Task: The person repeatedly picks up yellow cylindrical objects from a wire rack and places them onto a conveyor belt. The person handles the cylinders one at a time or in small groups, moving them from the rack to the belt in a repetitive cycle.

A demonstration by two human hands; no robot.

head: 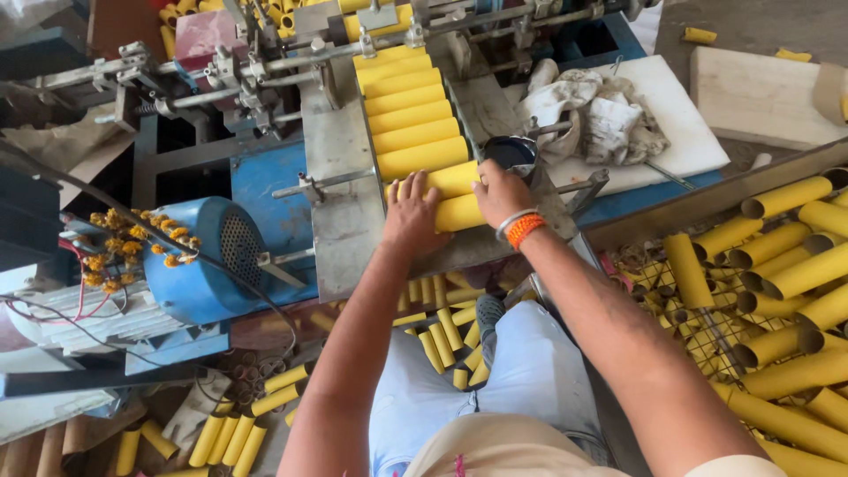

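Fingers of the left hand [412,215] lay spread and flat across the nearest yellow cardboard tube [461,212], while the right hand [497,191] curled its fingers loosely over that tube's other end, at the bottom of a sloping metal feed tray [340,168]. Whether either hand actually gripped the tube, rather than merely pressing on it, could not be told.

Beyond the fingertips, a row of matching yellow tubes [402,97] lay side by side, climbing toward the machine's steel rollers and rods [265,66]. Just past the right fingertips stood a small dark tin [510,152], with crumpled grey rags [590,110] on a white board [685,132] farther out. To the outside of the left hand sat a blue electric motor [208,261] draped with orange flowers. Off the right wrist, which wore an orange beaded band [525,230], a wire bin [707,344] held many longer yellow tubes.

The stacked row looked ready to roll down against the knuckles if the front tube were lifted unevenly, and fallen tubes on the floor [230,437] below suggested such spills were easy. Fingers near the exposed rollers risked a pinch.
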